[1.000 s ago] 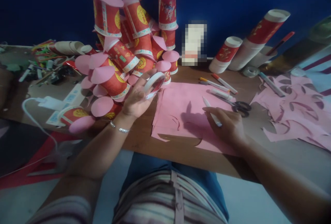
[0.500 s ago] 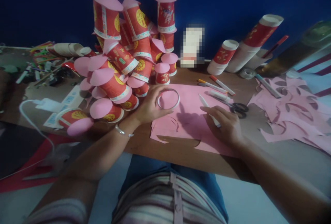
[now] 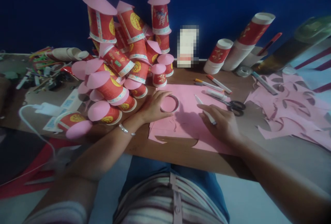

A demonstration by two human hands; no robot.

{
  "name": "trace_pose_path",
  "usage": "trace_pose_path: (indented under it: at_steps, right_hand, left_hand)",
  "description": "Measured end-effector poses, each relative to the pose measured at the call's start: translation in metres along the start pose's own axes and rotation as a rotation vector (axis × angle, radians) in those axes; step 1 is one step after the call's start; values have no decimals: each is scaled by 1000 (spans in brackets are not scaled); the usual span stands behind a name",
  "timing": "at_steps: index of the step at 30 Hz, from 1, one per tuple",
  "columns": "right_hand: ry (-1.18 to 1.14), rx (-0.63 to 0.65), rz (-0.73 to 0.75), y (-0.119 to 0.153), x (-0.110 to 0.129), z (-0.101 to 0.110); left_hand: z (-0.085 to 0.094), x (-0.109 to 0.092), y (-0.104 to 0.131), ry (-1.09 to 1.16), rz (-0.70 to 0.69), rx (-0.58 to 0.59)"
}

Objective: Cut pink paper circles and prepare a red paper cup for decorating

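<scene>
My left hand [image 3: 156, 106] curls its thumb and fingers around a ring [image 3: 178, 103], dark inside with a pale edge, like a roll of tape. The ring rests on or just over a stack of pink paper [image 3: 184, 91]; I cannot tell whether it touches. Short curved lines and a cut-out curve mark the paper's near part. To the right, my right hand [image 3: 219, 120] grips a white marker [image 3: 210, 117], its pointed end up and leftward, above the same paper. A capped white marker [image 3: 216, 95] and black-handled scissors [image 3: 237, 108] lie just beyond that hand.
Red paper-cup lanterns [image 3: 108, 88] with pink cone tops crowd the left. Orange and red-tipped markers [image 3: 219, 83] lie behind the paper. Stacked cups [image 3: 218, 57] and a tape roll [image 3: 244, 71] stand back right, near pink scraps [image 3: 281, 113]. A power strip [image 3: 68, 105] lies left.
The ring has tipped flatter toward the paper in my left hand. My right hand keeps the marker, nearly unmoved. The whole view has shifted slightly.
</scene>
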State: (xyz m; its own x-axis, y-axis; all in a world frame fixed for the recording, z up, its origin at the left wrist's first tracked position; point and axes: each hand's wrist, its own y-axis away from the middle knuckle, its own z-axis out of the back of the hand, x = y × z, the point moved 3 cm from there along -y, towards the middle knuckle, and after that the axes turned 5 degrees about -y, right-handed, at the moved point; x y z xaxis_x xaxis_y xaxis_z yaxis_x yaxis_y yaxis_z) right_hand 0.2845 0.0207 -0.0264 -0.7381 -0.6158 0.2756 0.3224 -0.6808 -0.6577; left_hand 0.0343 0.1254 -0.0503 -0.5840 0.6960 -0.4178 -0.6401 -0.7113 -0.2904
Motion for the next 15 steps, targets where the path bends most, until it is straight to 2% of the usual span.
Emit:
trace_pose_path:
  at_steps: [9,12,15]
  right_hand:
    - [-76,-12,-33,1,-2,1]
    - [-286,-68,-247,3,-8,0]
    - [-745,-186,-596,1,-18,-3]
  left_hand:
    - [0,2,1,-2,21,49]
    - [2,3,3,10,-23,33]
    - [7,3,5,23,-61,-40]
